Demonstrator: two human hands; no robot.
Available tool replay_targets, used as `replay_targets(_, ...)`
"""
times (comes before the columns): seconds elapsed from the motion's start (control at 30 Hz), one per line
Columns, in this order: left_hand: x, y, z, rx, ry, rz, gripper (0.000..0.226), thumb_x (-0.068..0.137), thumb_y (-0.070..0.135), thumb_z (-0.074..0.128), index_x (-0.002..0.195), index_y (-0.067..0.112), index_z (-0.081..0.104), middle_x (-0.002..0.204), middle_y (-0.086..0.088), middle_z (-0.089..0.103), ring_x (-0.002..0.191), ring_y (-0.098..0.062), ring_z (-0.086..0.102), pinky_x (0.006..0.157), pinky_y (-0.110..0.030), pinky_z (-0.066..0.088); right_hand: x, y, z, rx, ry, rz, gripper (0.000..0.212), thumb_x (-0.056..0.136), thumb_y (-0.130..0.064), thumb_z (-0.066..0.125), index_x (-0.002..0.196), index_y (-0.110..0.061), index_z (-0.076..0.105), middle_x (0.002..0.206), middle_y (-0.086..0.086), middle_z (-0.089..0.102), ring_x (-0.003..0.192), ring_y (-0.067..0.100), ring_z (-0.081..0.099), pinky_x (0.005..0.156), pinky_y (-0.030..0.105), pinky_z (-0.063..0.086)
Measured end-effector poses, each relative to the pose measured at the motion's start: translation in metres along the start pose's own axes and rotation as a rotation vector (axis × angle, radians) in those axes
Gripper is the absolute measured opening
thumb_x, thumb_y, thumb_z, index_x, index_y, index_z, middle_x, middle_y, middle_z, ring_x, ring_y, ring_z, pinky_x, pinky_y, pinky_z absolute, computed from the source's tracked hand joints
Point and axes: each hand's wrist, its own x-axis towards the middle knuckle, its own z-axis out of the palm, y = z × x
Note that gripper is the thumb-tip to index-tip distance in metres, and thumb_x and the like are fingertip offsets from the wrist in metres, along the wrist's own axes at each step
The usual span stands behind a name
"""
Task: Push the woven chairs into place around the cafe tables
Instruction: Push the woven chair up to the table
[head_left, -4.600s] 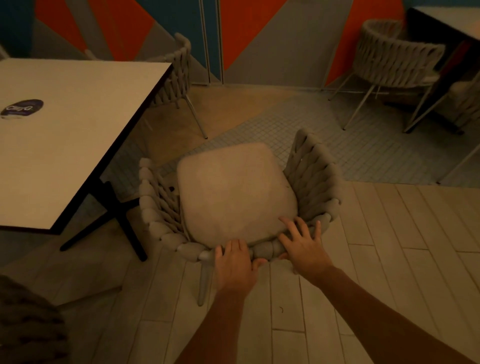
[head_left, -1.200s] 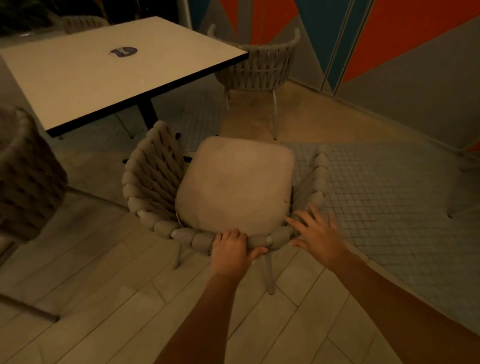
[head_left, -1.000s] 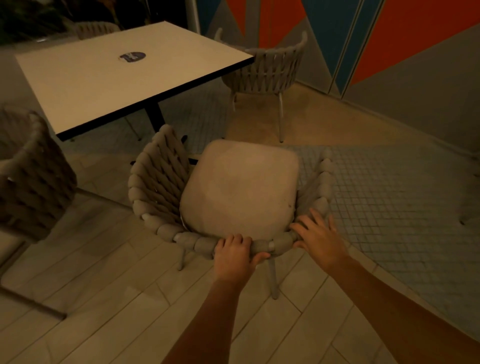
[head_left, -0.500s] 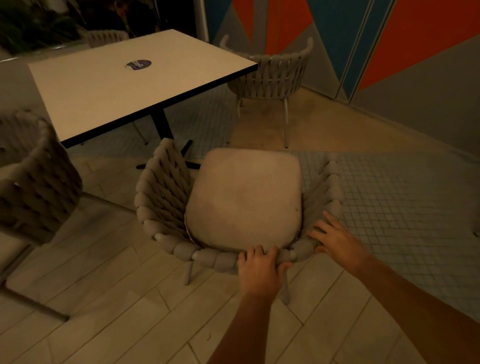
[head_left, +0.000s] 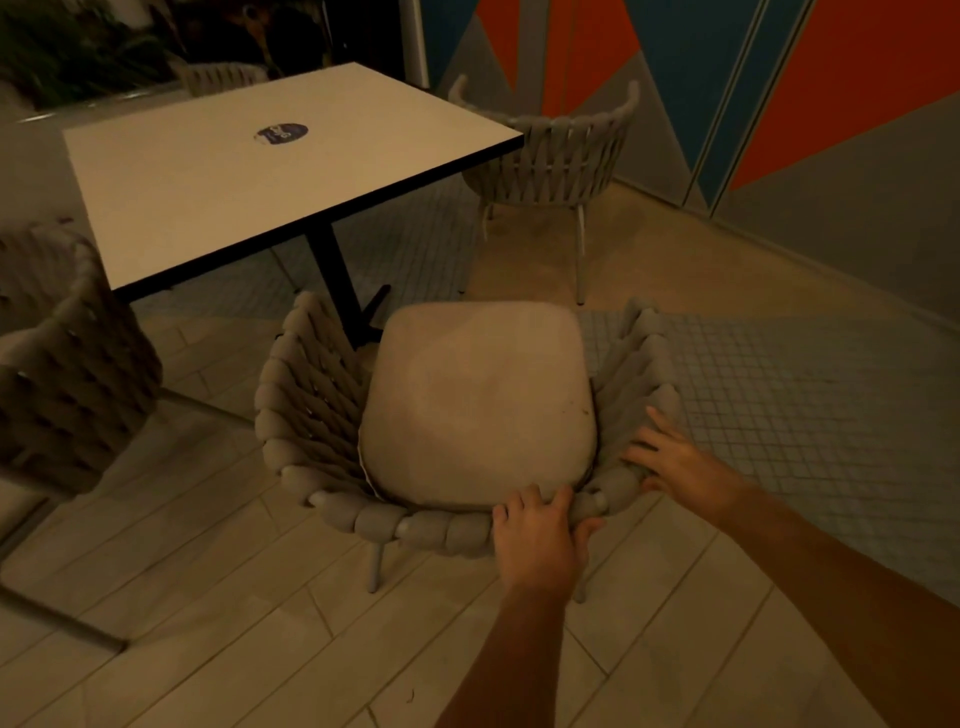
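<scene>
1. Table (head_left: 270, 171): the woven chair (head_left: 467, 415) stands just short of its near corner, seat facing it. Push skewed and the left armrest strikes the table edge.
2. Pedestal base (head_left: 358, 322): a front chair leg can catch on it. Steer clear.
3. Left hand (head_left: 540, 540): it clasps the back rim. Its off-centre hold tends to swing the chair.
4. Right hand (head_left: 675, 462): it rests flat, fingers spread, gripping nothing, so it can slip.

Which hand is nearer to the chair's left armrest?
Left. The left hand grips the back rim near the middle; the right hand rests on the rim's right side, farther from the left armrest.
</scene>
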Motion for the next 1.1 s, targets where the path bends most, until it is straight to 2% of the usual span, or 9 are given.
replay_targets(0.1,0.011,0.008,-0.001,0.006,0.080,0.004,0.043,0.084,0.057,0.055,0.108,0.022,0.064,0.099,-0.013,0.063,0.095,-0.032,0.059,0.082,-0.038,0.045,0.011,0.013,-0.004,0.038,0.029,-0.029,0.045,0.092,-0.027,0.053,0.135,-0.016,0.048,0.133,0.008,0.048,0.142,0.022,0.024,0.120,0.033,-0.008)
replay_targets(0.17,0.020,0.013,0.000,-0.025,0.023,-0.027,0.045,0.088,0.057,0.047,0.115,0.023,0.058,0.108,-0.012,0.059,0.104,-0.032,0.053,0.088,-0.039,0.039,0.017,0.019,-0.006,0.002,-0.005,-0.007,0.046,0.094,-0.030,0.050,0.138,-0.019,0.044,0.137,0.004,0.044,0.144,0.021,0.017,0.121,0.034,-0.006)
replay_targets(0.3,0.036,0.017,0.008,-0.053,-0.013,-0.052,0.047,0.091,0.059,0.040,0.120,0.025,0.052,0.114,-0.012,0.053,0.109,-0.030,0.047,0.090,-0.040,0.034,0.028,0.028,-0.011,0.010,0.019,0.011,0.046,0.093,-0.027,0.052,0.138,-0.019,0.043,0.140,0.003,0.041,0.146,0.022,0.013,0.115,0.023,-0.011)
replay_targets(0.57,0.068,0.034,0.010,-0.130,-0.021,-0.101,0.045,0.090,0.057,0.044,0.117,0.022,0.053,0.112,-0.013,0.054,0.108,-0.032,0.047,0.090,-0.039,0.035,0.048,0.046,-0.023,0.025,0.024,0.078,0.044,0.097,-0.016,0.046,0.140,-0.018,0.039,0.151,-0.001,0.031,0.148,0.024,0.002,0.113,0.022,0.007)
replay_targets(0.7,0.087,0.046,0.012,-0.139,-0.043,-0.128,0.045,0.091,0.057,0.043,0.121,0.024,0.051,0.113,-0.013,0.053,0.109,-0.031,0.046,0.091,-0.040,0.034,0.062,0.066,-0.026,0.082,-0.027,0.088,0.044,0.097,-0.010,0.047,0.139,-0.016,0.040,0.154,0.000,0.026,0.147,0.029,-0.004,0.115,0.028,0.016)
replay_targets(0.83,0.104,0.056,0.015,-0.144,-0.040,-0.136,0.047,0.090,0.057,0.042,0.124,0.025,0.050,0.114,-0.014,0.053,0.110,-0.032,0.046,0.092,-0.042,0.034,0.076,0.087,-0.027,0.143,-0.028,0.086,0.044,0.094,-0.006,0.051,0.137,-0.015,0.045,0.153,0.001,0.029,0.148,0.028,-0.003,0.115,0.033,0.022)
replay_targets(1.1,0.143,0.077,0.022,-0.148,-0.051,-0.143,0.047,0.090,0.058,0.042,0.121,0.023,0.050,0.112,-0.016,0.054,0.110,-0.034,0.045,0.094,-0.045,0.032,0.101,0.126,-0.031,0.151,0.013,0.081,0.044,0.089,-0.002,0.058,0.131,-0.012,0.052,0.151,0.005,0.033,0.147,0.028,0.005,0.115,0.030,0.017)
